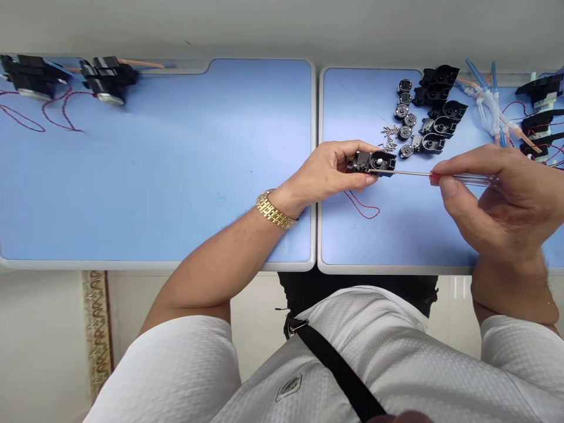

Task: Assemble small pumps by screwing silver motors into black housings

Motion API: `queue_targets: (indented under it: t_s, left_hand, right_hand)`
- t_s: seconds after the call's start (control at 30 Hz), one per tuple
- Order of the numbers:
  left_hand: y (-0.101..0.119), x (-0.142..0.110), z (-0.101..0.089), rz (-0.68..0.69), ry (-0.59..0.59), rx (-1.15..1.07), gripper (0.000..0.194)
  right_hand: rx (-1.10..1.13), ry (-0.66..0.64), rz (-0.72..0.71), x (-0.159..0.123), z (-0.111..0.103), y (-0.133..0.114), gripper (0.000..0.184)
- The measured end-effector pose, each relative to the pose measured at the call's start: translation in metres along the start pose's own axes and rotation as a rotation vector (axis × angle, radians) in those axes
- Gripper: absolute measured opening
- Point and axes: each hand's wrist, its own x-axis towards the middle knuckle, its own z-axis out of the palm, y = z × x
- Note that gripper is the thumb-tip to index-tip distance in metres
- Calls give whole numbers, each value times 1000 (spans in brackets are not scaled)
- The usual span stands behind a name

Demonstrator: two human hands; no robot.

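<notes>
My left hand [328, 170] grips a small black plastic housing [363, 160] with a round cavity and a white post inside it. A red twisted wire [365, 212] trails below that hand onto the table. In my right hand [506, 200] is a screwdriver [434, 176] with a clear and red handle, held level. Its thin shaft points left, and the tip meets the housing's near side; the exact contact spot is too small to make out. Just beyond the housing lies a pile of small screws [388, 141].
Behind the screws stand several round black and silver parts [403, 110] and several black housings [440, 126]. Tubes in blue, white and orange [496, 106] lie at the right, beside black assemblies with red wires [540, 117]. Two more black assemblies [108, 79] sit far left. A gap [317, 235] separates two blue tables.
</notes>
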Motion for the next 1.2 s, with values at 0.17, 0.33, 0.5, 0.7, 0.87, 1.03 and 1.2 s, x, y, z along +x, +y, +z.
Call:
queue_targets:
  t_s: [0.17, 0.33, 0.5, 0.7, 0.87, 1.03, 1.2]
  left_hand:
    - [0, 0, 1, 2, 11, 2, 55]
    - [-5, 0, 4, 32, 43, 34, 54]
    - [-10, 0, 4, 50, 45, 65, 52]
    - [-8, 0, 6, 51, 44, 89, 50]
    - [-8, 0, 6, 49, 49, 89, 50]
    - [-9, 0, 7, 55, 37, 87, 47]
    - [-7, -3, 11, 73, 23, 157, 41]
  right_hand:
    - [-12, -9, -5, -1, -1, 1, 41]
    - [-63, -62, -22, 1, -4, -1, 41]
    - [-135, -82, -110, 6, -7, -4, 33]
    - [-149, -128, -148, 7, -13, -2, 35]
    - [-145, -86, -195, 7, -12, 2, 34]
    - [-201, -139, -156, 6, -15, -1, 31]
    - [-194, -134, -163, 9, -17, -3, 18]
